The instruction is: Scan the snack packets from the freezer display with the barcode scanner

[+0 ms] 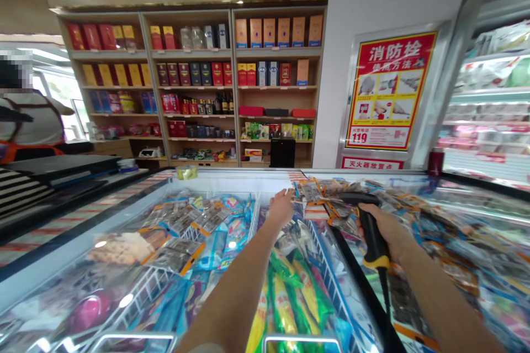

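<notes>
My right hand (383, 226) is wrapped round the grip of a black and yellow barcode scanner (375, 231); its cable hangs down toward me. The scanner head is over packaged snacks (434, 226) heaped on the right side of the chest freezer. At the far end of the freezer, my left hand (281, 207) has its fingers curled beside a packet with orange edges (310, 191). Whatever those fingertips hold, if anything, is hidden. Below my left forearm, yellow and green ice cream packs (287, 298) lie in a white wire basket (327, 264).
More packets (178, 253) and blue ice cream bags (232, 237) fill the freezer's left side. A tape roll (187, 172) sits on the far left rim. Shelves of boxed goods (194, 74) stand behind. Another person (31, 115) is at the far left.
</notes>
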